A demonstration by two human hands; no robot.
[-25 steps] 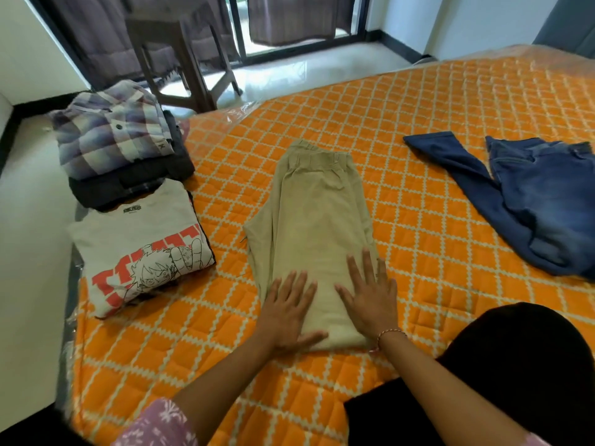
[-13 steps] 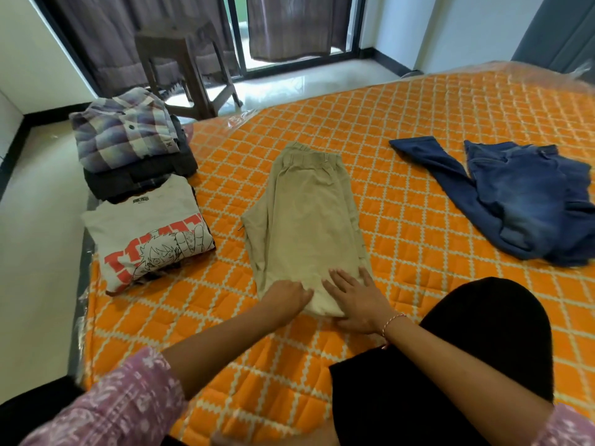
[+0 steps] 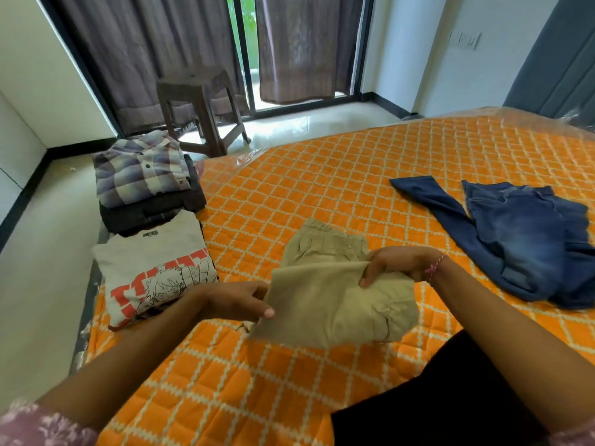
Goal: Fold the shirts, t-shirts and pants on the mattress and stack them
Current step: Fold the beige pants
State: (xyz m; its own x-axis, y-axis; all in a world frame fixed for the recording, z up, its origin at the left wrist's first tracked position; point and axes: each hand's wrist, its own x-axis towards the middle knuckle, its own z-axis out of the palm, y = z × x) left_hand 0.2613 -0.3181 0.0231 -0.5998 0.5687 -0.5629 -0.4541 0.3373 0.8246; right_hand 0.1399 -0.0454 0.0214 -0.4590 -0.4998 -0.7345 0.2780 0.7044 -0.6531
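Beige pants [image 3: 335, 297] lie in the middle of the orange quilted mattress [image 3: 338, 188], their near end lifted and doubled over towards the waistband. My left hand [image 3: 244, 300] pinches the raised fold's left corner. My right hand [image 3: 396, 265] grips its right corner. At the mattress's left edge sits a folded white printed t-shirt [image 3: 154, 268]. Behind it a folded plaid shirt [image 3: 141, 169] tops a stack of dark folded clothes [image 3: 148, 210]. Unfolded blue jeans [image 3: 518, 239] sprawl at the right.
A dark wooden stool [image 3: 199, 107] stands on the floor beyond the mattress, before curtains and a glass door. White floor runs along the left side. My black-clad knee [image 3: 450, 410] rests on the mattress's near edge.
Both hands went from pressing flat on the pants' near end to gripping it and lifting it up and away from me, folding the pants over. The camera tilted up.
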